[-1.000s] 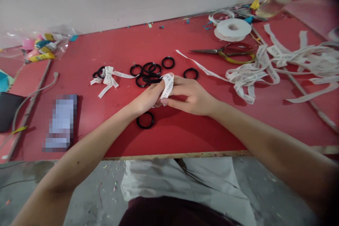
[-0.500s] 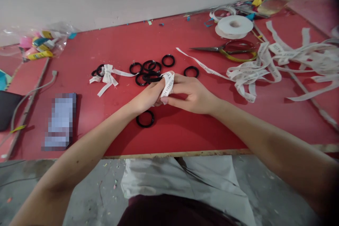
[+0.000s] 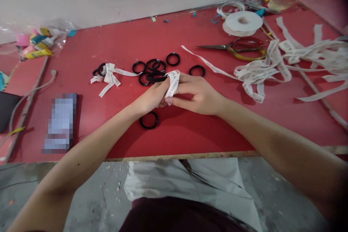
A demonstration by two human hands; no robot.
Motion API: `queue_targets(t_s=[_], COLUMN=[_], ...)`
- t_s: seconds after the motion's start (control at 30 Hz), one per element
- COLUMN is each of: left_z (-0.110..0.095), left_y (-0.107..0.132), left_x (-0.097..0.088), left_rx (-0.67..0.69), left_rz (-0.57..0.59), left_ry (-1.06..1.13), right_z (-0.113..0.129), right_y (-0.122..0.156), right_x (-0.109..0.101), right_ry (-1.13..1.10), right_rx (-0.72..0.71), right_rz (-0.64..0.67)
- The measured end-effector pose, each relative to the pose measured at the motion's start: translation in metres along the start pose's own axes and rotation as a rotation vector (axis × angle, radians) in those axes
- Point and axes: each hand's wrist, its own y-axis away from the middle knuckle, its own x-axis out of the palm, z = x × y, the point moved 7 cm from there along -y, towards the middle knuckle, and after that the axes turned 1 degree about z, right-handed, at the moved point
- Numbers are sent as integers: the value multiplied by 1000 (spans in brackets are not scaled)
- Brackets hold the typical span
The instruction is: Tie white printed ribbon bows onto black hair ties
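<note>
My left hand (image 3: 151,98) and my right hand (image 3: 199,94) meet over the red table (image 3: 190,130), both pinching a short white printed ribbon piece (image 3: 172,84) folded around the fingers. A single black hair tie (image 3: 148,120) lies just below my left hand. Several more black hair ties (image 3: 153,70) sit in a cluster just beyond the hands, and one lies apart (image 3: 197,70). A finished white ribbon bow on a black tie (image 3: 108,77) rests to the left of the cluster.
A pile of cut printed ribbon strips (image 3: 285,65) covers the right side. Scissors (image 3: 236,49) and a white ribbon spool (image 3: 241,21) lie at the back right. A phone (image 3: 59,123) and a cable (image 3: 29,90) are at the left, a plastic bag of coloured items (image 3: 38,45) behind.
The hands have kept their grip on the ribbon piece with only slight finger shifts. The view has drifted a little; nothing on the table moved.
</note>
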Motion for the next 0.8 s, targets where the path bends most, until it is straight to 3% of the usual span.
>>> queue_targets(t_s=[0.8], left_z=[0], left_y=[1], left_x=[-1], left_rx=[-8], left_rz=[-1], left_ry=[-3], right_z=[1], right_y=[-2], right_x=[0], right_ry=[-22], right_rx=[22], right_rz=[31])
